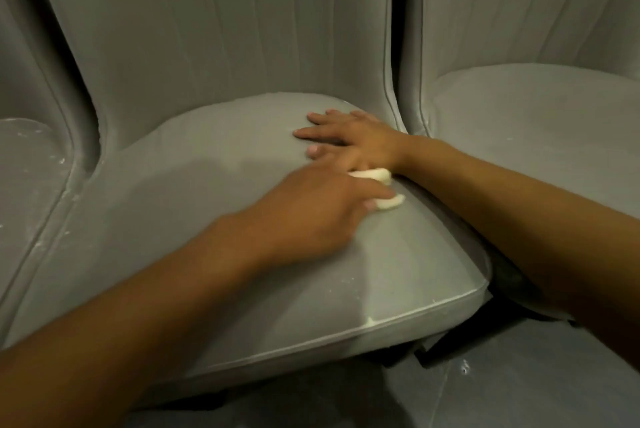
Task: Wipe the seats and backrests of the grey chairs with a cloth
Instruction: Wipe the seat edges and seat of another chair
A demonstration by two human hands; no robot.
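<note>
Your left hand [311, 216] gripped the cream cloth [391, 202], bunched under its curled fingers and pressed onto the seat [225, 192] of the middle grey chair. Motion blur hid how firmly the fingers closed. The cloth showed just past that hand's fingertips, close to your right wrist. Your right hand [349, 137] held nothing. It lay flat on the same seat with its fingers straight and spread, just beyond the left hand on the side nearer the backrest [225, 29]. The step in hand was judged to be the seat wipe, with the task at an early stage. Good practice here called for these points:

- opening the cloth out flat for wider contact
- running overlapping strokes from the backrest side toward your body
- lifting the bracing right hand clear so that the patch beneath it was covered
- carrying a stroke to the pale speck [370, 322] on the seat edge, nearer you than either hand

The backrest appeared not yet wiped. White specks [41, 157] marked the neighbouring seat [27, 192] left of your left hand, so that chair was judged not yet done.
</note>
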